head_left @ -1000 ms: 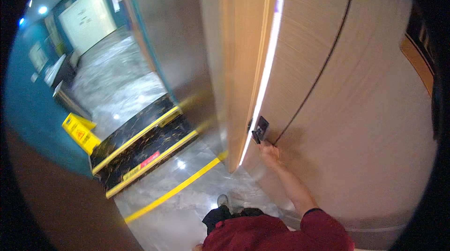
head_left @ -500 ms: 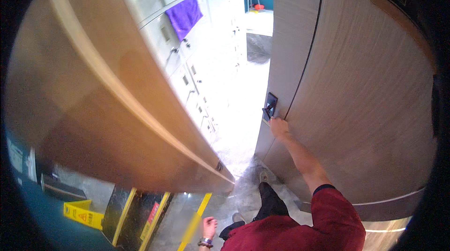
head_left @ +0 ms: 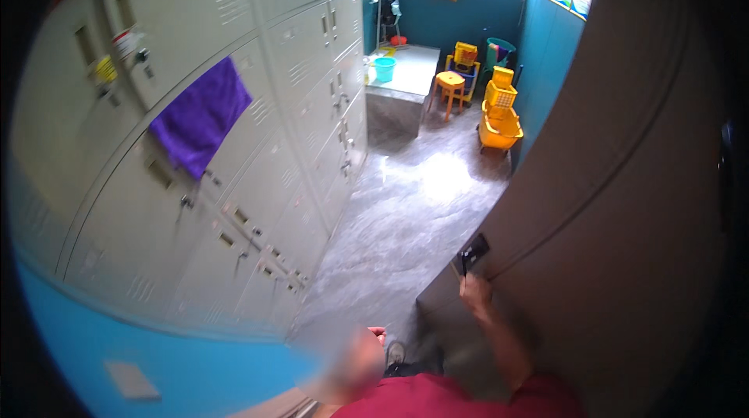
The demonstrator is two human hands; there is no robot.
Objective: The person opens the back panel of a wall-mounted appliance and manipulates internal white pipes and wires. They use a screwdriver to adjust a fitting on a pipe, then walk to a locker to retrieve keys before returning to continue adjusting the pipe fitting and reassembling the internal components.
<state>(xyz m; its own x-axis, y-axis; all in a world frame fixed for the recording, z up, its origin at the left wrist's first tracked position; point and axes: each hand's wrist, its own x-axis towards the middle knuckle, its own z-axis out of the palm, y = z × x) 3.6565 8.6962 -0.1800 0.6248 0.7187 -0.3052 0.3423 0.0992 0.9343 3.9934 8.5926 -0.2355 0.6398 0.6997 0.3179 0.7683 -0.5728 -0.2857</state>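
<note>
My right hand (head_left: 476, 293) is closed on the black door handle (head_left: 468, 256), near the edge of the dark wood-grained door (head_left: 593, 246) on the right. The handle has a dark square plate, and its far end is partly covered by my fingers. My left hand (head_left: 360, 357) hangs low in front of my body, in front of the floor. Motion smears most of it; a few fingertips show, curled, but I cannot make out anything in them.
Grey metal lockers (head_left: 296, 51) line the left side, with a purple towel (head_left: 204, 115) draped over one. Far ahead stand an orange stool (head_left: 450, 83), yellow mop buckets (head_left: 499, 125) and a turquoise bucket (head_left: 385, 69) on a raised tiled platform (head_left: 421, 61). A blue wall (head_left: 156, 356) lies at lower left.
I have moved forward through the doorway. The wooden panel at left has passed out of view, and the lockers and far room show fully. My right hand stays on the handle.
</note>
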